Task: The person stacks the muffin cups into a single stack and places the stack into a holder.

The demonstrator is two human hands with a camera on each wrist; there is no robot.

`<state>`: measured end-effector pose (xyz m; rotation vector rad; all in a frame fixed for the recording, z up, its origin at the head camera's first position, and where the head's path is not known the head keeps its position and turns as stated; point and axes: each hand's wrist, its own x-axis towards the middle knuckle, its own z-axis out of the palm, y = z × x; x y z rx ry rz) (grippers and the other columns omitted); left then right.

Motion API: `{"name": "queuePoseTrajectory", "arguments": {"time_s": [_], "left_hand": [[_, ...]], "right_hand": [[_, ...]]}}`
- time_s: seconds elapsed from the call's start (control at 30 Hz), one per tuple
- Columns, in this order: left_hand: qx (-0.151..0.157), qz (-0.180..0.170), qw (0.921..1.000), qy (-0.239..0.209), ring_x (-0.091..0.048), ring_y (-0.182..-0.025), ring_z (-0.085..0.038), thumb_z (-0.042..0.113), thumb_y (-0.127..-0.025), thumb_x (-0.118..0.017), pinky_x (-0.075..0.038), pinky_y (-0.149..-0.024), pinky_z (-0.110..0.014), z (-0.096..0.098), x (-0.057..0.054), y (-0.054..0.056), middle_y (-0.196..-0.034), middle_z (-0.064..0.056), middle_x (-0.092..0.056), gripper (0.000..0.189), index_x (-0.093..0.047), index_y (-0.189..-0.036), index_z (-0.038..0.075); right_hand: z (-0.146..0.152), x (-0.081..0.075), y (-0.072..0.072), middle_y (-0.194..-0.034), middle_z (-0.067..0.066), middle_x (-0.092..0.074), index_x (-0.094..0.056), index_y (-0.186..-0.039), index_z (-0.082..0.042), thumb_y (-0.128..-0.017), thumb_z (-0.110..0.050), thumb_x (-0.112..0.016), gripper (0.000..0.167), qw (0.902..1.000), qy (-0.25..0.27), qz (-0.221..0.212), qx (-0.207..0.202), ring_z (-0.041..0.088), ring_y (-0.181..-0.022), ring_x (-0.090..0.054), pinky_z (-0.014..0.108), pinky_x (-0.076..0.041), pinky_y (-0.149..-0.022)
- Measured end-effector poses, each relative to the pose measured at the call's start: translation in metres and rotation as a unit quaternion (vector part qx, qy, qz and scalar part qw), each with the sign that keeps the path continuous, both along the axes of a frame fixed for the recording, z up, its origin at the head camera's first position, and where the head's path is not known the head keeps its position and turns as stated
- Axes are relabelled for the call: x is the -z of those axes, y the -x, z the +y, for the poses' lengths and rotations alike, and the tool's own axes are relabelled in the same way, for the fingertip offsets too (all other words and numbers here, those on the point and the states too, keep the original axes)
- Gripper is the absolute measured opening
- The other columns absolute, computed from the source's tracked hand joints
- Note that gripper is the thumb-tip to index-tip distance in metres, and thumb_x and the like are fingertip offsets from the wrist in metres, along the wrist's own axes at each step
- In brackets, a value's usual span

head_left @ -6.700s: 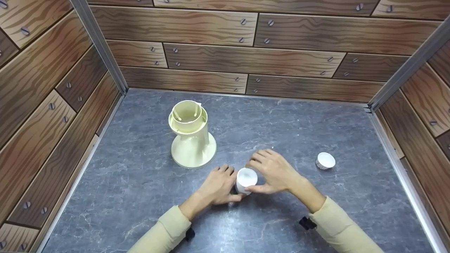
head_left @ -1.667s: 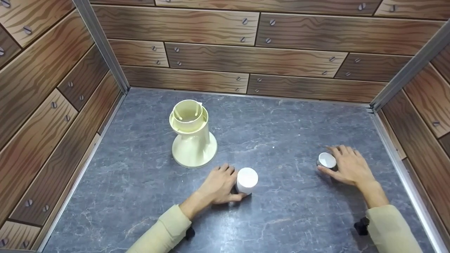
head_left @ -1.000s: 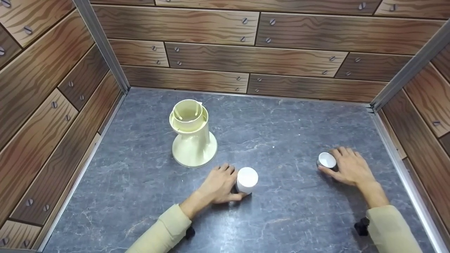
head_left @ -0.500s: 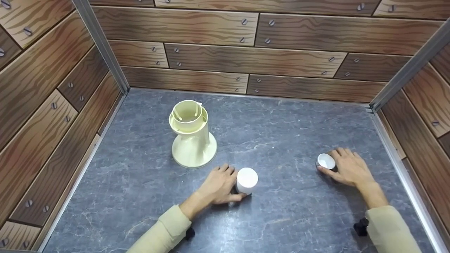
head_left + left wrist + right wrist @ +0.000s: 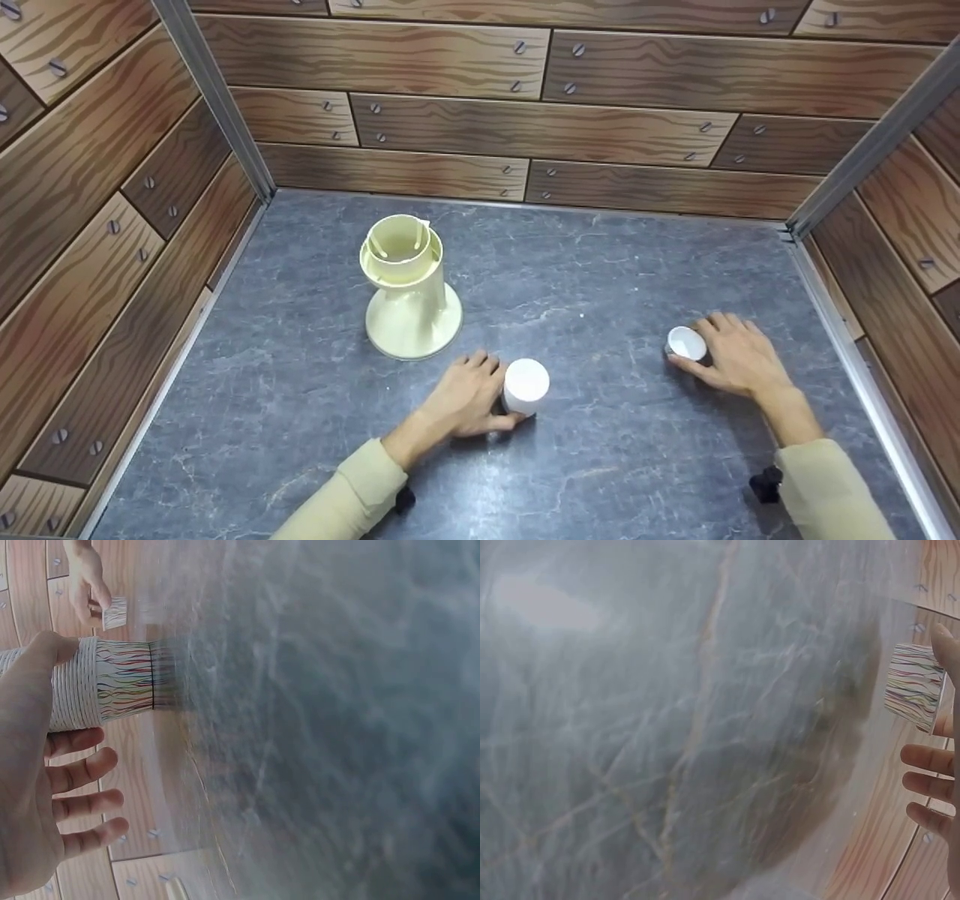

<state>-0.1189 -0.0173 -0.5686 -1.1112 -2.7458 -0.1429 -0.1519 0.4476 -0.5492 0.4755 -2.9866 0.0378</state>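
In the head view my left hand [image 5: 466, 396] holds the side of a stack of nested white paper cups [image 5: 526, 384] standing near the middle of the table. The left wrist view shows the many rims of this paper cup stack [image 5: 75, 686] and coloured wavy lines on the lowest cup; thumb and forefinger go round it while the other fingers stick out. Over to the right, my right hand [image 5: 739, 356] pinches a single small paper cup [image 5: 685, 343], mouth up. Thumb and forefinger flank this lined cup [image 5: 915, 686] in the right wrist view. Whether it touches the table cannot be told.
A pale yellow plastic stand [image 5: 414, 326] with a round base and an open cylinder on top stands behind and left of the stack. The dark marbled table [image 5: 600, 465] is bounded by wood-patterned walls [image 5: 450, 120] at the back and both sides.
Earlier, my right hand was at the stack beside my left; then it went right to the single cup. Over the last half second it has shifted slightly left with that cup. My left hand stays put.
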Motion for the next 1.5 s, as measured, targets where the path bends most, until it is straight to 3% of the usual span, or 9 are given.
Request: {"name": "queuePoseTrajectory", "arguments": {"time_s": [1.1,1.5], "left_hand": [[0.003,-0.005,1.0,0.006,-0.064,-0.107,-0.023,0.074,-0.088,-0.062,-0.058,-0.089,-0.039,0.001,0.0,0.0,-0.116,-0.005,-0.071,0.074,-0.064,-0.13,0.013],[0.006,-0.008,0.9999,-0.003,-0.065,-0.11,-0.024,0.073,-0.087,-0.063,-0.058,-0.093,-0.041,0.001,0.0,-0.001,-0.119,-0.007,-0.071,0.072,-0.064,-0.128,0.013]], "right_hand": [[-0.046,-0.026,0.0,-0.121,0.02,-0.068,-0.071,-0.121,-0.01,-0.085,-0.067,-0.073,0.068,0.9952,-0.001,0.066,-0.072,0.042,-0.112,-0.063,0.059,-0.05,-0.094],[-0.067,-0.038,-0.004,-0.117,0.017,-0.068,-0.072,-0.118,-0.01,-0.082,-0.064,-0.077,0.065,0.9918,0.033,0.078,-0.096,0.04,-0.112,-0.063,0.057,-0.05,-0.093]]}}
